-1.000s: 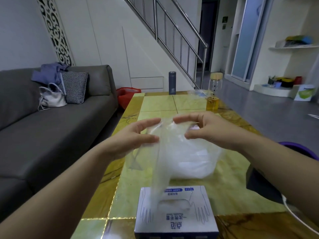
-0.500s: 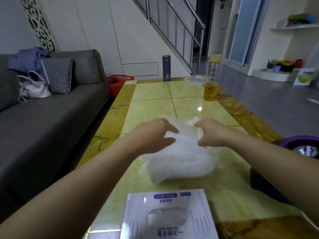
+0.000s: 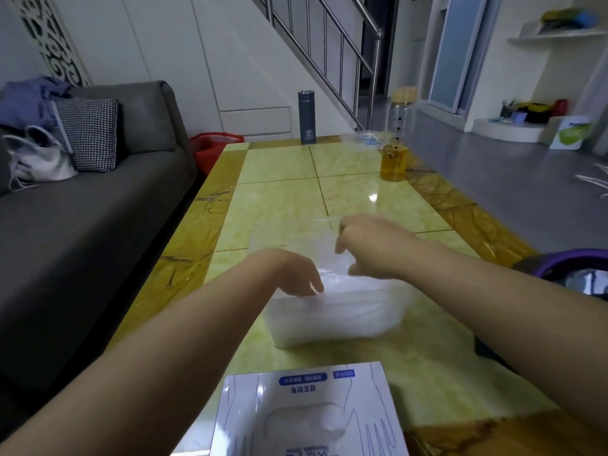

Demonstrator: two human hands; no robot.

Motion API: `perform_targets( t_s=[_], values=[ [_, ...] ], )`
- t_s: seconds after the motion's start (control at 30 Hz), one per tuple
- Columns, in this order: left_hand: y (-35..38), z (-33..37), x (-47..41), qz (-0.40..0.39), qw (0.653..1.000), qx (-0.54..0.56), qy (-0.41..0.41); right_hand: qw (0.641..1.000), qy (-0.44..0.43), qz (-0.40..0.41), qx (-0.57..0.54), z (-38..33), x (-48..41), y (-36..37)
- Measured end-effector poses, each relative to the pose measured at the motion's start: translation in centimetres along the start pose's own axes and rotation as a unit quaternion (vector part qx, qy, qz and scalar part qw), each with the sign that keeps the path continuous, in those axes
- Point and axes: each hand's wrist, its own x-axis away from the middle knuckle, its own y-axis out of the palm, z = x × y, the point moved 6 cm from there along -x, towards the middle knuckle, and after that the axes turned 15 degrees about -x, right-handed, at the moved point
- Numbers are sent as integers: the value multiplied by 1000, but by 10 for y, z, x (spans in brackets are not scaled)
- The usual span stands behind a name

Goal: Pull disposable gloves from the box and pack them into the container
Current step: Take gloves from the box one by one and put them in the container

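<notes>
Pinching a clear glove [image 3: 324,235] between curled fingers, the right hand [image 3: 371,248] hangs over the far side of the translucent container [image 3: 296,337]. The film is thin and blurred, so the exact contact point cannot be read.

Left hand [image 3: 292,274]: fingers fairly straight, pointing down, tips touching the packed gloves [image 3: 345,307] at the container's near-left edge. It grips nothing.

Container: stands mid-way along the yellow-green tiled table [image 3: 279,199] and holds a whitish heap of gloves up to about its rim.

Glove box [image 3: 306,413]: nearest the camera at the table's near end, close to the container but apart from it. White gloves show through its top opening.

Far end of table: grey flask [image 3: 306,116], upright. To its right is a glass jar with wooden lid [image 3: 399,116], also upright. A glass teapot of amber liquid [image 3: 393,162] stands in front of the jar.

Left of table: grey sofa [image 3: 82,225] carrying a houndstooth cushion [image 3: 87,133] and a white handbag [image 3: 39,159]. A red bin [image 3: 214,149] sits past the sofa's end.

Right edge of view: purple basin [image 3: 575,264], partly cut off.
</notes>
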Motion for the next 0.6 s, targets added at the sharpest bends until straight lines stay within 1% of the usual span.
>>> perform_targets(
  t_s=[0.03, 0.07, 0.1, 0.13, 0.2, 0.27, 0.37, 0.47, 0.53, 0.6],
  values=[
    [3, 0, -5, -5, 1000, 7, -1, 997, 0, -55, -63, 0, -5, 11],
    [7, -1, -9, -14, 1000, 12, -1, 988, 16, -113, -103, 2, -9, 24],
    [11, -1, -15, -23, 1000, 17, -1, 980, 41, -159, -115, 8, -13, 37],
    [16, -1, -20, -32, 999, 24, 1, 974, 66, -187, -110, 16, -16, 47],
    [25, -3, -30, -40, 999, 31, 3, 967, 107, -210, -98, 30, -23, 63],
    [27, -6, -32, -37, 999, 24, -1, 963, 129, -215, -100, 37, -26, 70],
    [18, -8, -17, -9, 1000, 16, -5, 960, 132, -208, -132, 36, -25, 64],
    [-2, -8, 14, 74, 997, 33, -4, 968, 100, -164, -162, 29, -13, 41],
    [-15, -9, 41, 145, 987, 64, -9, 979, 60, -94, -168, 17, 3, 15],
    [-20, -11, 69, 221, 970, 101, -22, 984, 6, -1, -181, -1, 24, -13]
  ],
)
